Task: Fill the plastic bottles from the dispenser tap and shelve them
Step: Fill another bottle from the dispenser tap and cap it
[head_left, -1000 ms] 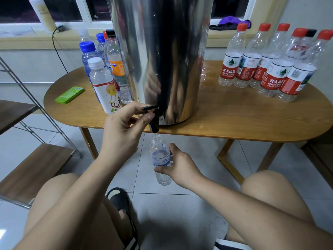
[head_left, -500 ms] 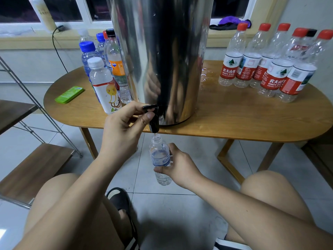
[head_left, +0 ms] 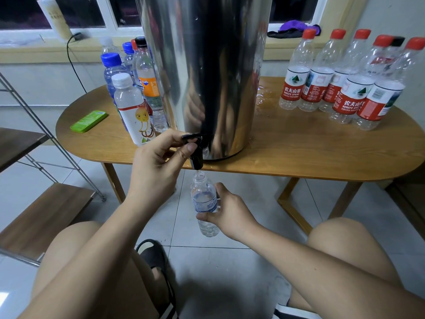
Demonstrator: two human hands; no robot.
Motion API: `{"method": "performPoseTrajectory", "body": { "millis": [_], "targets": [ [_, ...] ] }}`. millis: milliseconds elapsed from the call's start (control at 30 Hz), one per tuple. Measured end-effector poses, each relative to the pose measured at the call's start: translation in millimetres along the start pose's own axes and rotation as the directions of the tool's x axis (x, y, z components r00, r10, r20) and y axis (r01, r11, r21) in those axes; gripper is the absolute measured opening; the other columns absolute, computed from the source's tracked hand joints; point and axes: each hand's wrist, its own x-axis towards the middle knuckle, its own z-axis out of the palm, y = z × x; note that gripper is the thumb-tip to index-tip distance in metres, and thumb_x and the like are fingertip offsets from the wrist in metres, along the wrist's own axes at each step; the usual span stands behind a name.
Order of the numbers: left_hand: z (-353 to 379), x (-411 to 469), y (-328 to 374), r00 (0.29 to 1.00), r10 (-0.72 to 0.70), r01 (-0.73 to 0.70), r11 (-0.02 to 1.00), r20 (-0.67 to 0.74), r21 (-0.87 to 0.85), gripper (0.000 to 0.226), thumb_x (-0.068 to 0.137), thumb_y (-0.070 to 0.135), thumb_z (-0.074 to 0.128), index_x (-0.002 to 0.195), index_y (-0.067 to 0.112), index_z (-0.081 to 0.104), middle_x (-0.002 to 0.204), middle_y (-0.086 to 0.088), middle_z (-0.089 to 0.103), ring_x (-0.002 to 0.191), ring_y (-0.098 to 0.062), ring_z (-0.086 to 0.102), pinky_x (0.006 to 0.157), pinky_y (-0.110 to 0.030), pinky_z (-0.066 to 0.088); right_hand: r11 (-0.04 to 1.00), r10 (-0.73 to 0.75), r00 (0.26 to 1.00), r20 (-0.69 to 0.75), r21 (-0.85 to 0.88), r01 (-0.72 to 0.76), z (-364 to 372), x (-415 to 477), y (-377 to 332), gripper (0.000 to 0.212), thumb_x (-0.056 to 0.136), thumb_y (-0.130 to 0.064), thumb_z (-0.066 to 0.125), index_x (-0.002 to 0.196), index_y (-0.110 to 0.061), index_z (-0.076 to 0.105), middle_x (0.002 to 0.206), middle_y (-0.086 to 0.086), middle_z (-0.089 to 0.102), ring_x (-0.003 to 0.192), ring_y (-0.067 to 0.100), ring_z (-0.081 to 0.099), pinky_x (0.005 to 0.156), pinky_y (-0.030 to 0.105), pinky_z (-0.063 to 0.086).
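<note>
My left hand (head_left: 158,162) pinching the black plastic tap lever (head_left: 192,136), my right hand (head_left: 230,212) gripping the small clear plastic bottle (head_left: 204,201), I'd centre its mouth squarely under that tap.

The water in the bottle (head_left: 203,197) has perhaps risen slightly.

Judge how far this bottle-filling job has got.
Done: hard to tell; capped bottles stand left of the dispenser. In hand: left hand pinches the tap lever, right hand holds a small uncapped bottle under it. Left: red-capped bottles wait; none seen on the shelf.
</note>
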Motion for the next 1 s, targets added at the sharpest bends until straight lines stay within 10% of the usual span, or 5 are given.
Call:
{"method": "performPoseTrajectory", "body": {
  "millis": [1000],
  "targets": [
    [0.1,0.0,-6.4,1.0,-0.015,0.015,1.0,0.012,-0.027,0.008,0.103,0.021,0.073,0.108,0.017,0.077,0.093,0.009,0.075,0.088,-0.007,0.068,0.077,-0.038,0.054,1.0,0.001,1.0,-0.005,0.0,-0.001,1.2,1.2,3.4,0.062,0.079,-0.04,0.094,0.123,-0.028,0.052,0.119,-0.007,0.073,0.109,0.021,0.07,0.09,0.039,0.059]
  ]
}}
